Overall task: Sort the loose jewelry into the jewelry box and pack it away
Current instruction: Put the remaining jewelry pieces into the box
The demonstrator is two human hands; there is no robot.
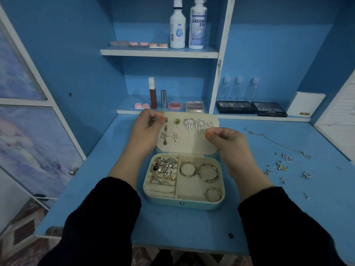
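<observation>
The light-blue jewelry box (pixel 192 205) lies open in the middle of the desk. Its cream lid panel (pixel 192 144) stands up and carries green studs (pixel 177 121), starfish earrings (pixel 175 136), leaf earrings (pixel 194 124) and a triangle earring (pixel 210 123). Rings (pixel 165 169) fill the left compartment and hoops (pixel 208 172) lie in the right one. My left hand (pixel 148 131) grips the lid's top left corner, thumb beside a green stud. My right hand (pixel 226 143) hovers before the lid's right side, thumb and forefinger pinched together with nothing visible between them. Loose jewelry (pixel 284 166) and a chain (pixel 276 143) lie to the right.
Behind the box, shelves hold lens cases, a lipstick (pixel 153 93), a compact and an eyeshadow case. Two dark palettes (pixel 269 109), clear bottles and a white box sit at the right. Solution bottles (pixel 197 24) stand on the upper shelf. The desk's front edge is near my sleeves.
</observation>
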